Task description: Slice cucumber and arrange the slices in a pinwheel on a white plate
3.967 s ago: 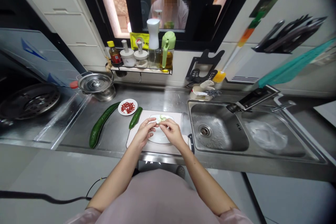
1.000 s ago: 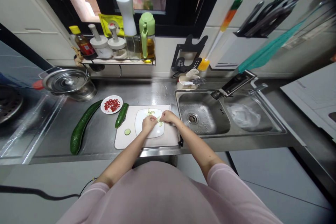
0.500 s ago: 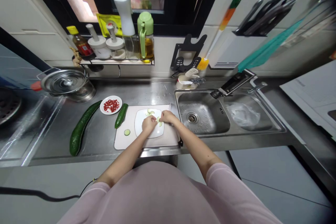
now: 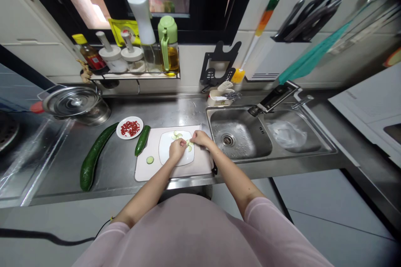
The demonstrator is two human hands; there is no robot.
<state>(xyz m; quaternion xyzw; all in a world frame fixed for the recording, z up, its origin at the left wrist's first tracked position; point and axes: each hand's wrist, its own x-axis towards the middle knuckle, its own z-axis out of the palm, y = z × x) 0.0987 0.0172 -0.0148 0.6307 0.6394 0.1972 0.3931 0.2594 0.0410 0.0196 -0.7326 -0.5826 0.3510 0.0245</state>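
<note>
Both hands are over a white square plate (image 4: 166, 154) on a pale cutting board (image 4: 142, 173). My left hand (image 4: 177, 149) is closed in a pinch at the plate's middle; what its fingertips hold, if anything, is hidden. At the plate's right edge, my right hand (image 4: 200, 137) pinches a thin cucumber slice, only partly visible between the hands. Just below the fingers lies a pale green cucumber slice (image 4: 189, 148). More cut cucumber slices (image 4: 179, 135) form a small group at the plate's far side. One round cucumber slice (image 4: 150, 159) rests on the board, left of the plate.
A cut cucumber piece (image 4: 143, 140) lies on the board's left edge. Beyond it are a small plate (image 4: 119, 134) of red bits and a long whole cucumber (image 4: 95, 156). A lidded pot (image 4: 94, 114) stands far left. The sink (image 4: 250, 137) is right; a knife handle (image 4: 214, 168) borders the board.
The whole view has shifted slightly. Both hands stay over the plate in nearly the same pinching pose, with only small finger movement around the cucumber slices.
</note>
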